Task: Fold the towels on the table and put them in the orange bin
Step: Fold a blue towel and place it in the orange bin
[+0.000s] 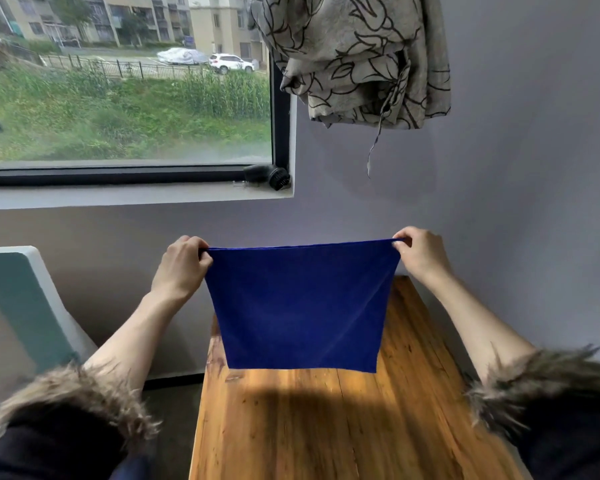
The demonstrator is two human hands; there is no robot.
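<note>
Both hands are raised: the left hand (182,266) pinches one top corner of the blue towel (300,308), the right hand (421,252) the other, fingers closed on the cloth. It hangs stretched flat in the air above the wooden table (343,427), hiding the table's far end. Fur-trimmed dark sleeves (80,407) are cut off by the bottom edge. No orange bin shows in the head view.

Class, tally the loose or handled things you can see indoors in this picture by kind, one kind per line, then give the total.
Blue towel: 1
Hands, left hand and right hand: 2
Wooden table: 1
Patterned curtain: 1
Black object on the windowsill: 1
Total: 6
</note>
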